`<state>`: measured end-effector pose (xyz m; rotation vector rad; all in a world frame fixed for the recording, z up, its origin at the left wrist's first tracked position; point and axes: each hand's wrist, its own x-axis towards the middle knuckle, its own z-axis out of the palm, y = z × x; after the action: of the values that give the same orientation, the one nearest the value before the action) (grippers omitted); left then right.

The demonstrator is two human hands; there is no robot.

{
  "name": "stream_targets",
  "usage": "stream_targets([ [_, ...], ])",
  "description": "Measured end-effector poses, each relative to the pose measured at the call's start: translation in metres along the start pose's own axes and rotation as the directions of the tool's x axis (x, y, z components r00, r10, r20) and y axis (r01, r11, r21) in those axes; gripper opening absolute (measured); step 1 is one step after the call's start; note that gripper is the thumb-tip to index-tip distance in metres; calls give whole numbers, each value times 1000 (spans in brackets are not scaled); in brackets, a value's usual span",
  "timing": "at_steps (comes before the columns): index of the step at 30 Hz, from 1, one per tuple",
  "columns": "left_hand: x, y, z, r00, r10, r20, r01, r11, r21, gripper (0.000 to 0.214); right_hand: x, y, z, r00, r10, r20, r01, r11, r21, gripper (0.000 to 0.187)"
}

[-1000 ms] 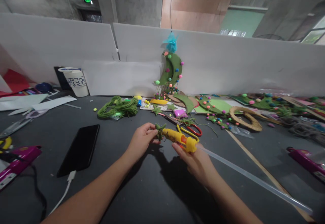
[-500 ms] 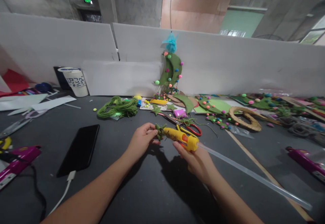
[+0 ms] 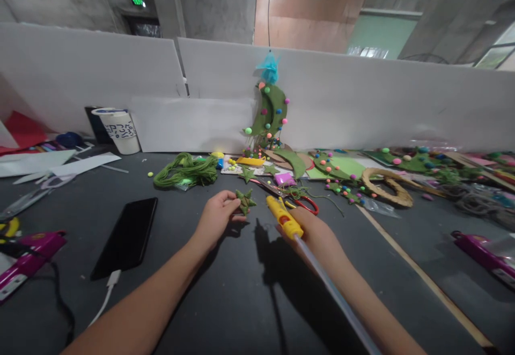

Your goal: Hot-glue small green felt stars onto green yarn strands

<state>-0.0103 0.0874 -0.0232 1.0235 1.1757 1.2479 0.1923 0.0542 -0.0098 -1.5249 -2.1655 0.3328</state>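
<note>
My left hand (image 3: 217,216) is closed in a pinch on a small green felt star (image 3: 244,201), held just above the dark table. My right hand (image 3: 314,234) is wrapped round a yellow glue gun (image 3: 282,217). A long clear glue stick (image 3: 330,285) runs out of the gun's back toward me. The gun's nozzle points away from me, a short gap to the right of the star and not touching it. Red-handled scissors (image 3: 306,202) lie just beyond my right hand.
A black phone (image 3: 125,236) on a white cable lies at the left. Green yarn (image 3: 185,170), a paper cup (image 3: 119,128), a felt tree (image 3: 270,109) with pompoms, a woven wreath ring (image 3: 387,186), a wooden stick (image 3: 422,277) and pink glue guns (image 3: 28,256) surround the dark table (image 3: 225,301).
The glue gun's nozzle has come away from the star and the gun has swung to point away from me. My left hand has moved slightly up and left with the star.
</note>
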Motion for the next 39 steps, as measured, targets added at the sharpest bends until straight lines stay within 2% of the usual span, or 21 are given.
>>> stream_targets([
  [3, -2, 5, -1, 1000, 2, 9, -2, 1000, -15, 14, 4, 11, 3, 987, 46, 155, -34, 996, -85, 8],
  [6, -6, 8, 1, 998, 1, 57, 0, 1000, -13, 16, 3, 19, 8, 970, 43, 241, -17, 994, -111, 19],
  [7, -7, 8, 2, 997, -4, 74, 5, 1000, -8, 16, 2, 20, 8, 971, 23, 237, 7, 992, -124, 22],
  [9, -11, 8, 6, 994, -14, 109, 14, 1000, -3, 17, 2, 16, 5, 986, -43, 161, 69, 986, -155, 27],
  [11, -16, 8, 11, 990, -30, 141, 30, 1000, 0, 18, 2, 7, -1, 991, -132, 12, 132, 980, -148, 25],
  [13, -20, 9, 16, 984, -46, 169, 46, 999, 5, 19, 3, -5, -4, 971, -216, -108, 211, 976, -53, 16],
  [15, -24, 10, 19, 980, -54, 190, 54, 999, 6, 19, 3, -16, -2, 945, -244, -219, 253, 967, 12, 10],
  [17, -27, 9, 21, 979, -54, 198, 54, 999, 5, 19, 4, -23, 4, 928, -248, -279, 265, 964, 25, 6],
  [24, -30, 8, 23, 974, -69, 215, 69, 998, 6, 17, 8, -25, 19, 905, -275, -326, 278, 960, -40, 7],
  [32, -30, 8, 24, 972, -69, 223, 68, 998, 12, 16, 9, -25, 18, 890, -262, -373, 278, 960, -10, 9],
  [39, -32, 8, 25, 971, -62, 232, 52, 997, 50, 15, 10, -24, 16, 905, -232, -358, 245, 969, -8, 10],
])
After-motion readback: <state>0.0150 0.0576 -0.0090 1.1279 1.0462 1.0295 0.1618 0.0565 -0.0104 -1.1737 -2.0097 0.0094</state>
